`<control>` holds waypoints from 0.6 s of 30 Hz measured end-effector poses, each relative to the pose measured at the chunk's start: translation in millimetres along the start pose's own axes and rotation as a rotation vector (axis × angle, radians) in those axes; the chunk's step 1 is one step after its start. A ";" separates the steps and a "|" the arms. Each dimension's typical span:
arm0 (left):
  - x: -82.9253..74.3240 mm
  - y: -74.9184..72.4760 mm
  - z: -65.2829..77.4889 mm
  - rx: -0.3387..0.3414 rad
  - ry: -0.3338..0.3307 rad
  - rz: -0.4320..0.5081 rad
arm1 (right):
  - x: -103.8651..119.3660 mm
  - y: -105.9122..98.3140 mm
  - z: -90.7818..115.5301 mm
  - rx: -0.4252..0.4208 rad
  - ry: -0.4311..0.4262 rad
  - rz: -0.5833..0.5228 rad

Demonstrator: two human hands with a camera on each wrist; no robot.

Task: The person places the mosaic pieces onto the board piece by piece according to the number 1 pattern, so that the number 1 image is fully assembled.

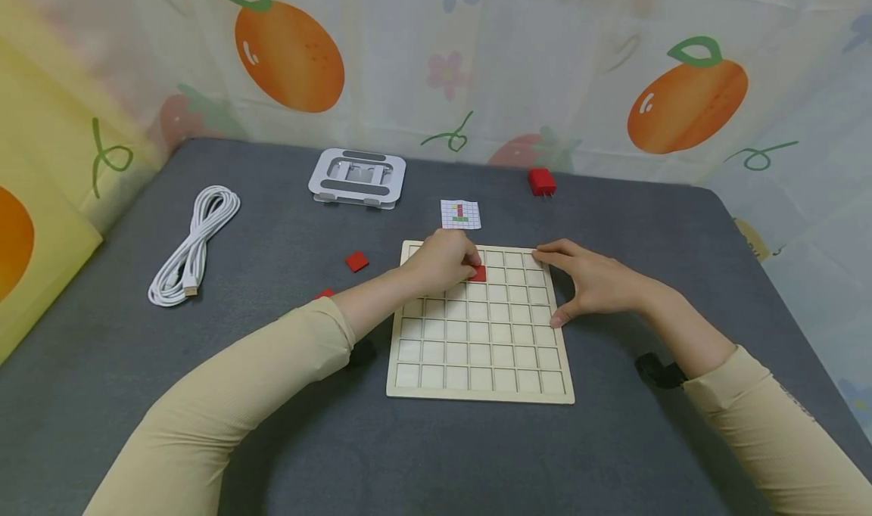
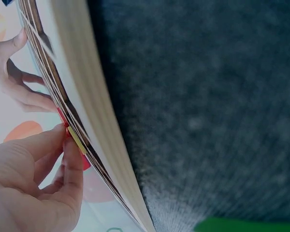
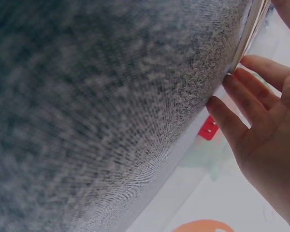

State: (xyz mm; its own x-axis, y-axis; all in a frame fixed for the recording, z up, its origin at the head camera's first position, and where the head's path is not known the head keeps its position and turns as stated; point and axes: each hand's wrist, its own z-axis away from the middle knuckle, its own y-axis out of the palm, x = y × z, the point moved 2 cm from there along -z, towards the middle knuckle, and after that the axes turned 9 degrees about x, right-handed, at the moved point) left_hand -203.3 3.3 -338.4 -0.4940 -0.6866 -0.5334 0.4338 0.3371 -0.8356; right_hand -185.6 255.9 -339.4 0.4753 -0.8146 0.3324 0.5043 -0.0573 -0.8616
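A pale wooden grid board point(image 1: 480, 391) lies flat on the table. Over its far rows, my left hand point(image 1: 439, 262) pinches at a red square tile point(image 1: 480, 274) with thumb and fingertips, low against the grid. A yellow tile point(image 2: 77, 140) shows right beside those fingertips in the left wrist view; the head view has it hidden behind the hand. My right hand point(image 1: 599, 278) rests at the board's far right corner, fingertips on the corner and thumb on the right edge, fingers extended in the right wrist view.
Left of the board lie a red tile point(image 1: 356, 261) and another red tile point(image 1: 325, 293) partly behind the sleeve. Behind it is a small pattern card point(image 1: 460, 215). Farther out are a folded stand point(image 1: 357, 177), a coiled white cable point(image 1: 194, 247) and a red plug adapter point(image 1: 541, 182).
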 end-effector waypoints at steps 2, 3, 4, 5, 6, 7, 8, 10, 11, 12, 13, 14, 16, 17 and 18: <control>-0.1 0.0 0.2 0.003 0.005 -0.005 | 0.3 -0.1 0.1 -0.001 0.000 0.001; -0.4 0.0 0.4 0.006 0.007 -0.007 | 0.4 -0.1 0.1 -0.002 -0.001 0.001; -0.6 -0.2 0.7 0.011 0.008 -0.010 | 0.4 -0.3 0.1 -0.002 0.000 -0.001; -1.0 -0.4 0.9 0.015 0.011 -0.014 | 0.5 -0.4 0.1 -0.002 0.002 -0.002; -1.4 -0.7 1.3 0.019 0.012 -0.015 | 0.8 -0.5 0.1 -0.002 0.002 -0.003; -1.8 -1.1 1.7 0.024 0.013 -0.016 | 1.0 -0.7 0.1 -0.002 0.004 -0.004; -2.3 -1.6 2.2 0.028 0.013 -0.016 | 1.2 -0.7 0.1 -0.001 0.004 -0.005; -3.3 -2.9 3.2 0.034 0.011 -0.018 | 1.5 -0.8 0.0 0.001 0.006 -0.006; -3.8 -3.6 3.7 0.035 0.009 -0.018 | 1.8 -0.7 0.1 0.003 0.005 -0.005; -4.3 -4.5 4.3 0.037 0.006 -0.015 | 1.8 -0.7 0.1 0.004 0.006 -0.006; -4.8 -5.3 4.8 0.038 0.003 -0.016 | 1.7 -0.7 0.1 0.005 0.006 -0.007; -5.0 -6.2 5.2 0.038 -0.001 -0.014 | 1.7 -0.7 0.1 0.006 0.006 -0.008; -5.2 -8.4 6.6 0.041 -0.010 -0.007 | 0.9 -0.6 0.1 0.004 0.008 -0.009; -5.0 -9.7 7.2 0.045 -0.016 -0.002 | 1.1 -0.6 0.3 0.004 0.006 -0.008; -4.6 -11.2 7.8 0.047 -0.023 0.000 | 1.0 -0.6 0.2 0.004 0.006 -0.007</control>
State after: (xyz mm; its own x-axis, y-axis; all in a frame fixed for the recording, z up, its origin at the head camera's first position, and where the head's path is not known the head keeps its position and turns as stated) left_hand -200.0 -2.4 -325.5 -0.4765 -0.7015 -0.5299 0.4692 0.3069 -0.8281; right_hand -185.3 255.2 -338.4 0.4676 -0.8175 0.3363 0.5103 -0.0610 -0.8578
